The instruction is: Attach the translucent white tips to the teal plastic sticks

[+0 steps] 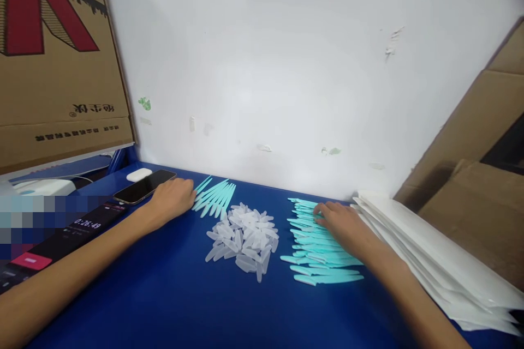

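Note:
My left hand [175, 197] is closed at the left end of a small fanned row of turquoise eyebrow razors [216, 199], its fingertips on the outermost razor. On the right, my right hand [338, 221] lies over a larger stack of turquoise eyebrow razors [315, 242]; its fingers are slightly bent and apart, touching the upper part of the stack. These razors lie roughly side by side, handles and narrow ends pointing left and right. Between both groups sits a loose heap of translucent white plastic caps [245, 237].
On the left lie a dark phone [145, 186], a white earphone case [139, 174] and a second phone showing a timer [77, 234]. White flat bags [434, 256] are stacked at right. Cardboard boxes [61, 82] flank the white wall [262, 65] behind the blue table [184, 300].

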`<state>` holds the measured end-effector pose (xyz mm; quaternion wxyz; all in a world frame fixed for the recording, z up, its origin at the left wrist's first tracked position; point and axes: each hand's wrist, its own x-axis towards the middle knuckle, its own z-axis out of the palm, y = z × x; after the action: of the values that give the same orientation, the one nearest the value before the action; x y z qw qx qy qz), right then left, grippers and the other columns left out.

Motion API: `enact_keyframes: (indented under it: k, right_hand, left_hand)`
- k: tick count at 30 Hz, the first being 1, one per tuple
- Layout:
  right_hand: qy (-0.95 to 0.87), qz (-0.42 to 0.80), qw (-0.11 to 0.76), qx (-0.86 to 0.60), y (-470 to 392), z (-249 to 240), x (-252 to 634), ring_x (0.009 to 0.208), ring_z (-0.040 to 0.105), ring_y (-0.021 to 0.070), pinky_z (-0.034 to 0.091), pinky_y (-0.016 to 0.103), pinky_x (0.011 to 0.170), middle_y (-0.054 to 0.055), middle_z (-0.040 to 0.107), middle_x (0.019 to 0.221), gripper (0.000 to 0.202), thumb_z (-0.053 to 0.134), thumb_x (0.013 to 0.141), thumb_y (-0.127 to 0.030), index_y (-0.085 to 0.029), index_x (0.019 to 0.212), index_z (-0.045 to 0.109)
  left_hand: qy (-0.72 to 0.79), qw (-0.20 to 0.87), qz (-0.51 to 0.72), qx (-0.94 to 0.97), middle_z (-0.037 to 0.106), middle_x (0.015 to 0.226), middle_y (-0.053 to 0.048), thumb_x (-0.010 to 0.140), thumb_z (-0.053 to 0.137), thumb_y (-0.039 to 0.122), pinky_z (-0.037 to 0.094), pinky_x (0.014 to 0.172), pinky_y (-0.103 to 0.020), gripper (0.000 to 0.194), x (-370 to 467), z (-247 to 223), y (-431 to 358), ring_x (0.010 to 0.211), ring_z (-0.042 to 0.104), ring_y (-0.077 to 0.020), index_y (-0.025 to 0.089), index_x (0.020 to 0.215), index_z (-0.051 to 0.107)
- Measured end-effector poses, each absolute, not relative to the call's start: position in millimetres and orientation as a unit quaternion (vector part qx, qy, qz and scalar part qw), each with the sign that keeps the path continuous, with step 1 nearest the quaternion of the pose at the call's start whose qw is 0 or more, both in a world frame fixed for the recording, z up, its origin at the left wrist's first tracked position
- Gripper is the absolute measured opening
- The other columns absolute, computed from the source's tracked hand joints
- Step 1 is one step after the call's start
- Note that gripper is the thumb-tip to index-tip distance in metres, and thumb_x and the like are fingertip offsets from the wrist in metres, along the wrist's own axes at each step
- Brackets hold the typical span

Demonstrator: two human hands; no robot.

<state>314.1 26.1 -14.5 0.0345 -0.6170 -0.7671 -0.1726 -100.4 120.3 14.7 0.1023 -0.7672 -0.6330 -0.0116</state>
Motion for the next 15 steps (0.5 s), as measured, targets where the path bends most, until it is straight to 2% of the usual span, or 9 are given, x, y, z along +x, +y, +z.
enact_keyframes:
  k: [5, 8, 11, 13, 15]
  right_hand:
    - [-0.785, -0.172, 0.046, -0.593, 26, -14, 317, 0.084, 0.064, 0.022, 0.038, 0.033, 0.071, 0.004, 0.066, 0.088, 0.012, 0.054, 0.096, -0.022, -0.023, 0.097, 0.066]
    - [-0.793, -0.179, 0.056, -0.58, 25, -12, 317, 0.084, 0.064, 0.0213, 0.037, 0.032, 0.072, 0.004, 0.066, 0.088, 0.012, 0.053, 0.095, -0.02, -0.022, 0.094, 0.065]
    - [-0.794, -0.189, 0.064, -0.574, 23, -7, 314, 0.084, 0.064, 0.0216, 0.038, 0.033, 0.073, 0.004, 0.067, 0.088, 0.012, 0.052, 0.096, -0.018, -0.022, 0.092, 0.063]
    - [-0.793, -0.196, 0.066, -0.572, 21, -3, 310, 0.083, 0.064, 0.0217, 0.037, 0.033, 0.072, 0.004, 0.067, 0.086, 0.012, 0.051, 0.096, -0.017, -0.021, 0.092, 0.061]
    - [-0.792, -0.202, 0.065, -0.572, 19, 2, 305, 0.078, 0.063, 0.0215, 0.036, 0.033, 0.069, 0.003, 0.067, 0.081, 0.013, 0.049, 0.097, -0.017, -0.021, 0.09, 0.059]
  left_hand:
    - [-0.602, 0.113, -0.067, -0.788, 0.07, 0.098, -0.023, 0.096, 0.033, 0.027, 0.051, 0.073, -0.043, 0.041, -93, 18, 113, 0.093, 0.066, -0.0375, 0.009, 0.098, 0.069]
    - [-0.539, 0.086, -0.102, -0.831, 0.071, 0.103, -0.014, 0.096, 0.038, 0.028, 0.05, 0.078, -0.035, 0.034, -86, 23, 107, 0.1, 0.065, -0.0292, 0.016, 0.101, 0.07]
    - [-0.412, -0.044, -0.148, -0.898, 0.071, 0.104, -0.006, 0.097, 0.046, 0.036, 0.049, 0.079, -0.029, 0.028, -80, 29, 95, 0.098, 0.063, -0.0225, 0.024, 0.1, 0.071]
    - [-0.346, -0.14, -0.145, -0.916, 0.07, 0.103, -0.004, 0.096, 0.053, 0.042, 0.049, 0.079, -0.03, 0.026, -76, 31, 86, 0.097, 0.062, -0.0217, 0.026, 0.1, 0.072]
    - [-0.323, -0.192, -0.119, -0.919, 0.068, 0.105, -0.004, 0.094, 0.058, 0.046, 0.048, 0.08, -0.03, 0.025, -75, 32, 79, 0.099, 0.061, -0.0217, 0.028, 0.102, 0.073]
